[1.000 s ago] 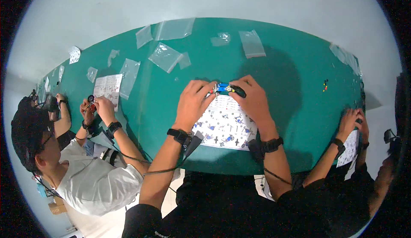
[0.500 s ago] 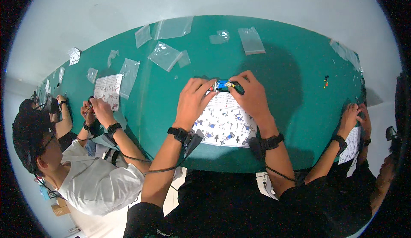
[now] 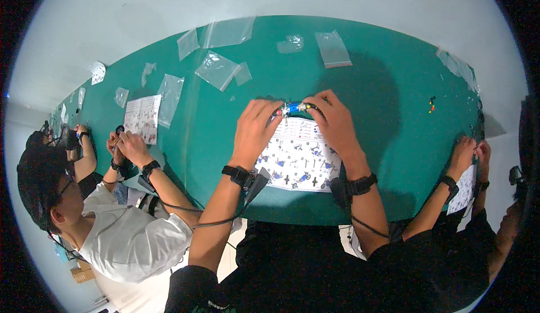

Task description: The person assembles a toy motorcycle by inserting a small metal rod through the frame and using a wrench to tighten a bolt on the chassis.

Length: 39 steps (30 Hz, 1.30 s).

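Observation:
Between my two hands, above the top edge of a printed instruction sheet (image 3: 298, 158), is a small toy motorcycle (image 3: 293, 108) with a blue middle and red, yellow and grey bits. My left hand (image 3: 253, 130) pinches its red left end between thumb and fingers. The right end, with a dark round part, is gripped by my right hand (image 3: 336, 126). Fingertips hide both ends. The sheet lies flat on the green table (image 3: 225, 150), between my forearms, and carries small pictures of blue motorcycles.
Clear plastic bags (image 3: 218, 70) are scattered over the table's far side. A few small coloured pieces (image 3: 432, 104) lie to the right. At left, a person in white (image 3: 132, 234) handles small parts beside another sheet (image 3: 142, 119). Another person's hands (image 3: 464, 152) work at right.
The toy motorcycle has tilted slightly, and its dark right end is now more covered by my right fingers. Both hands keep hold of it. The right-hand neighbour's hands have moved apart a little.

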### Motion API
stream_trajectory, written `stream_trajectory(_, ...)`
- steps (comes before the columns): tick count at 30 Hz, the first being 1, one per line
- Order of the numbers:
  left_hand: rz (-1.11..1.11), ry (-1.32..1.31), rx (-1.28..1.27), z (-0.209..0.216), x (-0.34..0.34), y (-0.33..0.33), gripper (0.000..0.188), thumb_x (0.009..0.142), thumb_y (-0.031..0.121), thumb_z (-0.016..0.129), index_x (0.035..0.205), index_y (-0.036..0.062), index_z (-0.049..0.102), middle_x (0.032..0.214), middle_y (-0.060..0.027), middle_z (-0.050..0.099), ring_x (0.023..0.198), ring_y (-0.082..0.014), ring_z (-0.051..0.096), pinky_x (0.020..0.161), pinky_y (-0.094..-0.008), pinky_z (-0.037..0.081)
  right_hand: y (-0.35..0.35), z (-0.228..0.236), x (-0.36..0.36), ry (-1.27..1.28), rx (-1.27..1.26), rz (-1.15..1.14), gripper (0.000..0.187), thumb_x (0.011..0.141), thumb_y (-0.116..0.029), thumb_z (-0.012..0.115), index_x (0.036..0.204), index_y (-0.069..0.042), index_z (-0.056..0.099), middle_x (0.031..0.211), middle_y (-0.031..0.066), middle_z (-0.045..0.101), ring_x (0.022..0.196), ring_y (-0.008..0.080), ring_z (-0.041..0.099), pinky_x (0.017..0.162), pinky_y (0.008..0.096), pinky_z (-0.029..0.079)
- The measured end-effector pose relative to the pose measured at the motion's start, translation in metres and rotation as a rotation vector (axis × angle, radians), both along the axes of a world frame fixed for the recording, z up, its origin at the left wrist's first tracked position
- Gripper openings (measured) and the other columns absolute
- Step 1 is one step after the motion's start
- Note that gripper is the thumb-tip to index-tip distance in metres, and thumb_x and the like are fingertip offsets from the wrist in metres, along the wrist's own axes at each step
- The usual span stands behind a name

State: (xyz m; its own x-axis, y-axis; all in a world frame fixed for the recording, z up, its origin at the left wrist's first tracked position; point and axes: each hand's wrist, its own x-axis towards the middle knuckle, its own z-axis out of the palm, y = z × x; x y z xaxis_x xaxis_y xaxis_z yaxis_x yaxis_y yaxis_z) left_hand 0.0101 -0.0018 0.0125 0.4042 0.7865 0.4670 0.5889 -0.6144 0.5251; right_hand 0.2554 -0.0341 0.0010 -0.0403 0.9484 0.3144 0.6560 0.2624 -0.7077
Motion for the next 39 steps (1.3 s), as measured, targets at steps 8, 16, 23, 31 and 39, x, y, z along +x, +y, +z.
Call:
stream_trajectory(8, -0.013, -0.03, -0.068, 0.0, 0.001, 0.002, 0.032, 0.091, 0.008, 0.084, 0.123, 0.004, 0.08, 0.118, -0.0143, 0.079, 0.113, -0.038, 0.072, 0.099, -0.0472, 0.059, 0.002, 0.013, -0.009, 0.081, 0.095, 0.005, 0.037, 0.085, -0.018, 0.092, 0.119, -0.013, 0.08, 0.129, 0.0148, 0.067, 0.118, 0.0387, 0.07, 0.098, 0.0481, 0.059)
stream_trajectory(16, -0.015, -0.027, -0.083, 0.003, 0.003, 0.002, 0.033, 0.09, 0.011, 0.087, 0.123, 0.0073, 0.083, 0.117, -0.0106, 0.08, 0.113, -0.0343, 0.072, 0.099, -0.0453, 0.06, 0.014, 0.009, -0.012, -0.026, 0.2, 0.057, 0.028, 0.084, -0.017, 0.091, 0.11, -0.014, 0.082, 0.132, 0.0129, 0.066, 0.119, 0.0372, 0.064, 0.098, 0.0485, 0.055)
stream_trajectory(23, -0.047, -0.057, -0.124, 0.002, 0.001, 0.003, 0.031, 0.091, 0.011, 0.086, 0.121, 0.0048, 0.083, 0.118, -0.0138, 0.082, 0.113, -0.0373, 0.072, 0.101, -0.0467, 0.057, 0.013, 0.009, -0.013, -0.1, 0.222, 0.059, 0.021, 0.087, -0.019, 0.089, 0.106, -0.015, 0.083, 0.13, 0.0099, 0.066, 0.116, 0.0364, 0.059, 0.099, 0.0476, 0.053)
stream_trajectory(31, -0.044, -0.039, -0.068, 0.002, 0.003, 0.004, 0.031, 0.09, 0.011, 0.087, 0.12, 0.007, 0.084, 0.115, -0.0087, 0.082, 0.112, -0.0336, 0.072, 0.098, -0.0436, 0.059, 0.012, 0.004, -0.012, -0.114, 0.224, 0.072, 0.019, 0.088, -0.019, 0.088, 0.107, -0.016, 0.085, 0.12, 0.0076, 0.063, 0.11, 0.0327, 0.057, 0.096, 0.0454, 0.05)
stream_trajectory(39, -0.032, -0.059, -0.09, 0.001, 0.004, 0.004, 0.031, 0.089, 0.009, 0.088, 0.12, 0.0068, 0.085, 0.116, -0.0092, 0.083, 0.112, -0.0336, 0.072, 0.099, -0.0429, 0.059, 0.012, 0.002, -0.014, -0.145, 0.215, 0.05, 0.022, 0.087, -0.016, 0.089, 0.108, -0.014, 0.084, 0.118, 0.0085, 0.061, 0.109, 0.0311, 0.056, 0.097, 0.0453, 0.048)
